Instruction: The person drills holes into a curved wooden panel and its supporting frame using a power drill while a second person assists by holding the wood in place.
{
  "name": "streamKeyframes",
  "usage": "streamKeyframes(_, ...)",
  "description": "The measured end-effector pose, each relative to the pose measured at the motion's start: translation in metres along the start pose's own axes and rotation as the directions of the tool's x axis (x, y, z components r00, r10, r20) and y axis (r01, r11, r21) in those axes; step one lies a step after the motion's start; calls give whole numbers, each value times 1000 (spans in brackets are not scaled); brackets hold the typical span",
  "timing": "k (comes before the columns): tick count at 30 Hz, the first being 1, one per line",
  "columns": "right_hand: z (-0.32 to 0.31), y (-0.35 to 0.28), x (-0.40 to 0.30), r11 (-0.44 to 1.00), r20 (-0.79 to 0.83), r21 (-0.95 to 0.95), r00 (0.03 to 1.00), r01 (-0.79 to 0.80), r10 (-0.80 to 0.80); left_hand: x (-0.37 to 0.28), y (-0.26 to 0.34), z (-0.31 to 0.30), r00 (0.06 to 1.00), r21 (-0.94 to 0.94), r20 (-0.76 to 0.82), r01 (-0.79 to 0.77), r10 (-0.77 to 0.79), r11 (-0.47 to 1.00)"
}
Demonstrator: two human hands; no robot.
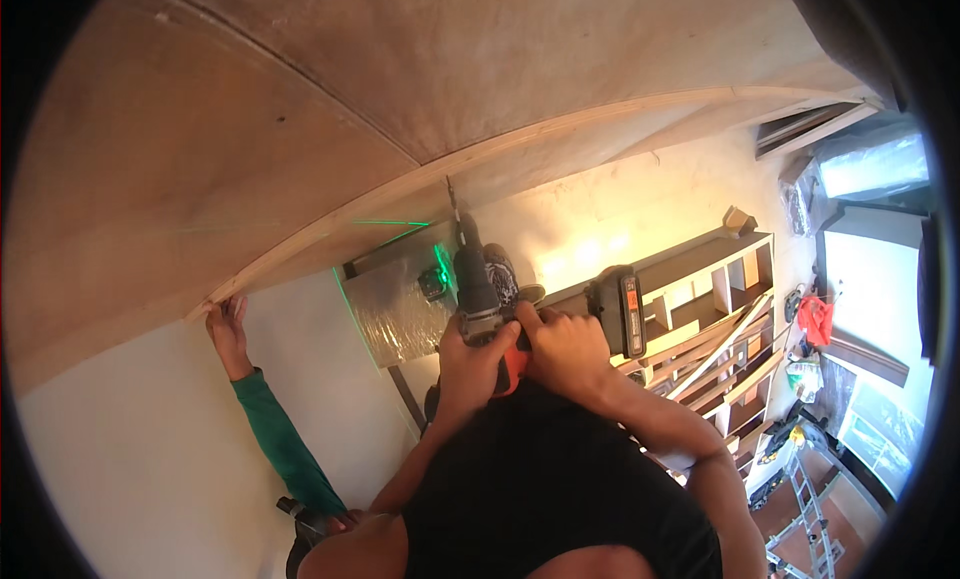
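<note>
A cordless rotary hammer drill with a black and red body points up, away from my chest. My left hand is wrapped around its body behind the dark front section. My right hand grips its handle, beside the black battery. The slim drill bit ends at or just below a long pale wooden strip; contact cannot be told. This strip runs along the edge of the plywood ceiling panels. At its left end, a co-worker's hand in a green sleeve reaches up to the strip.
A laser level casts green lines behind the drill. Wooden shelving with loose boards stands at right. A metal ladder is at lower right. A dark tool lies near the co-worker's sleeve. A pale wall rises at left.
</note>
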State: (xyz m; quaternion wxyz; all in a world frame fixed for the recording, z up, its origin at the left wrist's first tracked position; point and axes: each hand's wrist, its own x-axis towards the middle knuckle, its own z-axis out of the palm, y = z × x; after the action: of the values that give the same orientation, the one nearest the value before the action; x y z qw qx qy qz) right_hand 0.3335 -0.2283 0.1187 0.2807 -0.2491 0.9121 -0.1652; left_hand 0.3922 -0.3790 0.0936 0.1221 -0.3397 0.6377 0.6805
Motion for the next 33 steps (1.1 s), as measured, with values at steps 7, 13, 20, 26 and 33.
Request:
streamKeyframes(7, -7, 2, 4, 1000, 72, 26, 997, -10, 8, 3, 0, 1, 1000, -42, 21, 8, -7, 999)
streamKeyframes(13, -8, 6, 11, 999, 11, -48, 1000, 8, -8, 7, 6, 9, 998, -18, -47, -39, 38, 999)
streamKeyframes(20, -16, 6, 20, 997, 11, -77, 1000, 12, -11, 18, -1, 11, 998, -140, -28, -62, 58, 988)
streamKeyframes(26, -5, 13, 16, 997, 39, -73, 999, -1, 4, 16, -3, 11, 999, -26, -41, -31, 30, 999)
streamKeyframes(33, 9, 22, 15, 996, -9, -90, 1000, 21, -22, 20, -23, 17, 991, -4, -47, -122, 122, 992)
